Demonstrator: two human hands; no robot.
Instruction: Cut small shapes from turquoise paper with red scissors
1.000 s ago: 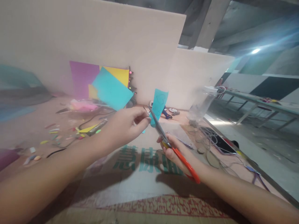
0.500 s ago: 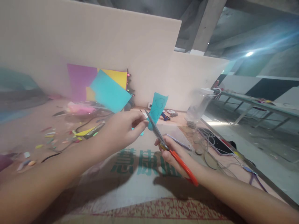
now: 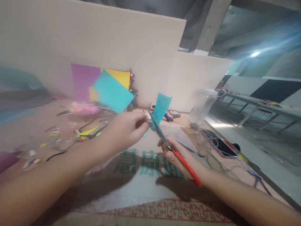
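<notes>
My left hand (image 3: 127, 130) pinches the lower edge of a small teal paper piece (image 3: 161, 108) with drawn outlines on it, holding it upright above the table. My right hand (image 3: 176, 155) grips orange-handled scissors (image 3: 172, 147). Their metal blades point up and left and meet the teal piece at its lower part. Both hands hover over a flattened cardboard sheet (image 3: 141, 185) printed with green characters.
Purple, yellow and teal paper sheets (image 3: 105, 88) lean on the back board. Scraps and a cable (image 3: 58, 138) litter the left of the table. A clear plastic jar (image 3: 202, 106), a dark phone (image 3: 219, 144) and tangled wires lie right, near the table edge.
The view shifted slightly. The teal piece and scissors stay together with the blades still in the paper; both hands keep their grips.
</notes>
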